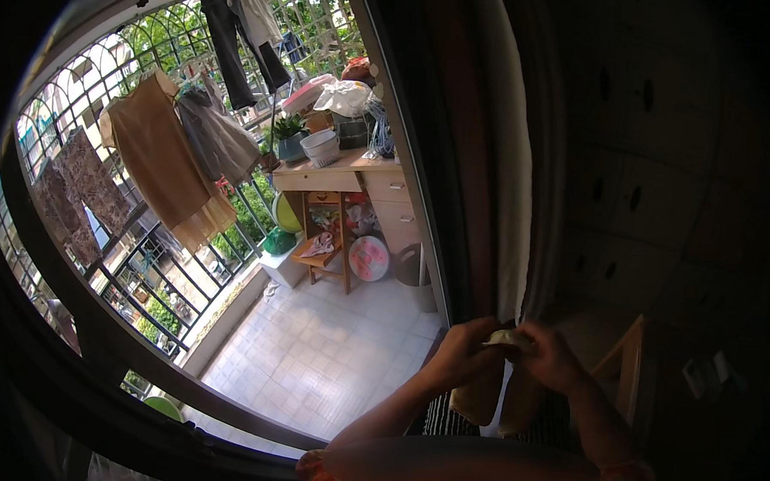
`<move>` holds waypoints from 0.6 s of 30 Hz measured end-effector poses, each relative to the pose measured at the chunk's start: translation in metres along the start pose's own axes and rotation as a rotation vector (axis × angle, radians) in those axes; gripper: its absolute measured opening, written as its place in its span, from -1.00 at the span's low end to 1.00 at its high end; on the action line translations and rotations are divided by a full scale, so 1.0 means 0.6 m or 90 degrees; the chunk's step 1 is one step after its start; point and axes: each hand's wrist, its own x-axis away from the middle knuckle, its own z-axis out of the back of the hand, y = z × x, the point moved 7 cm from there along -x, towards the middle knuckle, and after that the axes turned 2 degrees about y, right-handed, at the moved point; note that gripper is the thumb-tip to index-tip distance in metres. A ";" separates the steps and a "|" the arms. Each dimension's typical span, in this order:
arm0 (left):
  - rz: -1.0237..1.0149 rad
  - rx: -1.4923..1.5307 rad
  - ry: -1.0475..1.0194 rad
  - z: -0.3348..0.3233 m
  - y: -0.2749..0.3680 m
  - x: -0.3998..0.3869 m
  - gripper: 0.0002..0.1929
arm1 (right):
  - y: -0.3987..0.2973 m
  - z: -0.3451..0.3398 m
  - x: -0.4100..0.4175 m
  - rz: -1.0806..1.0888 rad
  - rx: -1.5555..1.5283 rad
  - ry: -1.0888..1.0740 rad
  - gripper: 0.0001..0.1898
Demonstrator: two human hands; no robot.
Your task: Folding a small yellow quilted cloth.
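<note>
My left hand (463, 348) and my right hand (552, 356) are close together in front of me, at the bottom of a curtain's pale edge (516, 182). Both pinch a bunched, yellowish cloth (508, 339) between their fingers. Below them hang two yellowish, padded-looking lengths (475, 399), one under each hand, with a bright gap between. Shadow hides whether these belong to the same cloth. Under them lies a black-and-white striped fabric (438, 415).
Left of the sliding door frame (405, 145) is a tiled balcony floor (308, 366). Clothes (163, 160) hang by the window grille. A wooden desk (323, 176) holds pots and bags; a folding chair (323, 254) and a bin (415, 277) stand near it. A wooden chair (629, 367) is at right.
</note>
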 end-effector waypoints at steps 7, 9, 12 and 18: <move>-0.019 0.084 -0.017 -0.005 0.010 -0.003 -0.70 | -0.015 0.022 -0.001 -0.097 -0.094 -0.034 -0.83; -0.004 0.076 -0.034 -0.004 0.010 -0.003 -0.70 | -0.006 0.018 -0.001 -0.147 -0.143 -0.086 -0.84; 0.088 0.000 -0.062 -0.002 -0.008 -0.003 -0.72 | -0.020 0.031 -0.007 -0.113 -0.129 -0.031 -0.87; 0.085 0.063 -0.055 0.001 -0.028 -0.003 -0.74 | 0.001 0.038 -0.009 -0.143 -0.166 -0.099 -0.90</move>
